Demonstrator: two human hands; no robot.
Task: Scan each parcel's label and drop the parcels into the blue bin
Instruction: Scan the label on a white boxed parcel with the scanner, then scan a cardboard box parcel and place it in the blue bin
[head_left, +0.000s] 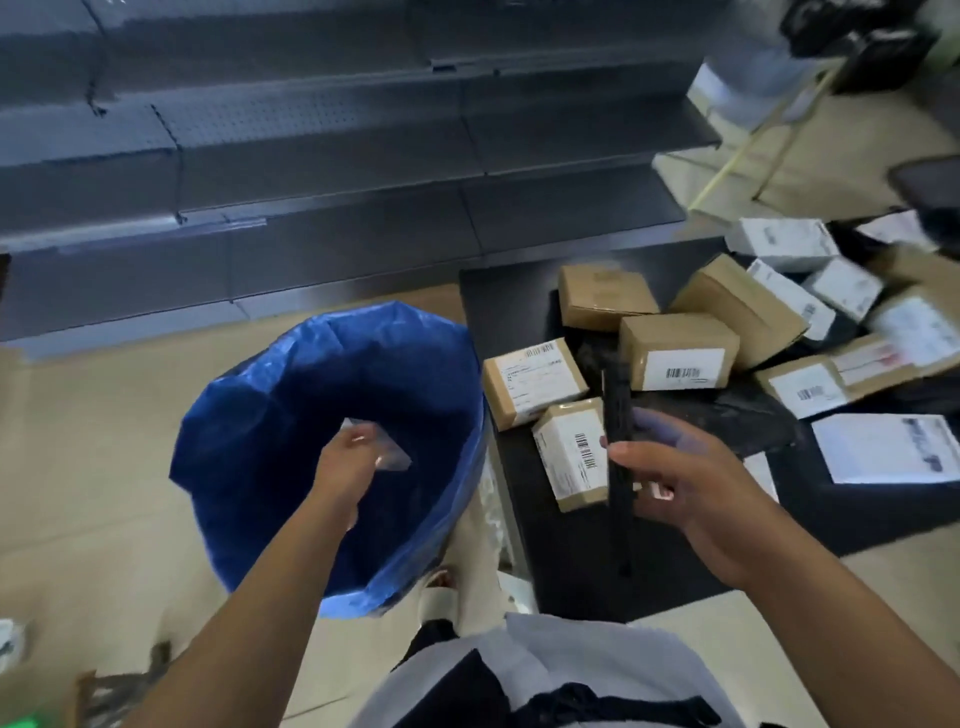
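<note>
Pale shirt front (597, 670) at bottom edge. Left hand (345, 462) over the blue bin (249, 415) mouth, fingers pinched on a clear-wrapped parcel (387, 454). Best released well inside the rim. Right hand (685, 483) clamped on black scanner (619, 457), above labelled cardboard parcels (678, 353) on the black table's (571, 561) left edge.

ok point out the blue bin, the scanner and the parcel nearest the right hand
blue bin (447, 364), head view, on the far right rim of the liner
scanner (619, 431), head view, on the dark body above the right hand
nearest parcel (569, 457), head view, on its white barcode label
</note>
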